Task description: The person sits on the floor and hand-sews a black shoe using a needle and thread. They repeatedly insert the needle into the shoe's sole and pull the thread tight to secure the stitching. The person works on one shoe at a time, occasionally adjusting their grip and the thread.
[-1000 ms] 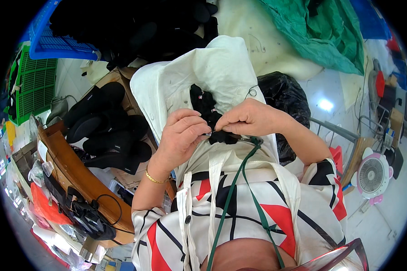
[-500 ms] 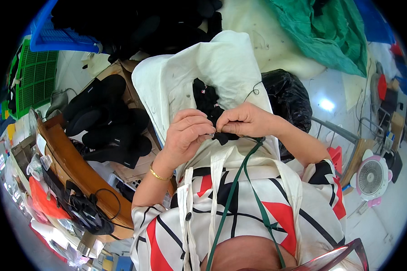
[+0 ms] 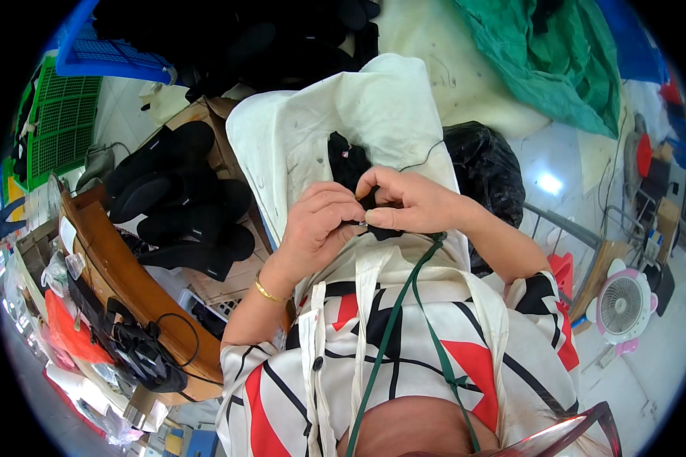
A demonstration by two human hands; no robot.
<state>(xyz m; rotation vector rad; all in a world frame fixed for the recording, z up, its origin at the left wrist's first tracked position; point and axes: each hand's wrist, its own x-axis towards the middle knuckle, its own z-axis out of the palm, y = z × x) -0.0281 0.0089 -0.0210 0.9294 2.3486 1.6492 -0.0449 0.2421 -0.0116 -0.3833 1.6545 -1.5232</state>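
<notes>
A black cloth piece (image 3: 348, 161) lies over the pale cloth on my lap, with a small light and red mark near its top. My left hand (image 3: 318, 222) is closed, its thumb and fingertips pinching the edge of this black cloth. A tiny shiny thing (image 3: 363, 223) shows at those fingertips, too small to name. My right hand (image 3: 415, 202) meets the left there, thumb tip against the shiny spot and index finger arched above it. What the right fingers hold is hidden. A dark thread (image 3: 425, 158) curves across the pale cloth behind my right hand.
Black padded pieces (image 3: 183, 202) are piled on cardboard at left, beside a curved brown wooden edge (image 3: 122, 286). More black pieces fill the far side near a blue crate (image 3: 110, 61). A black plastic bag (image 3: 484, 171) and a white-pink fan (image 3: 622, 303) stand at right.
My right index finger has lifted and arched away from the pinch, while its thumb stays by the left fingertips. The dark thread has changed its curve. My left hand has barely moved.
</notes>
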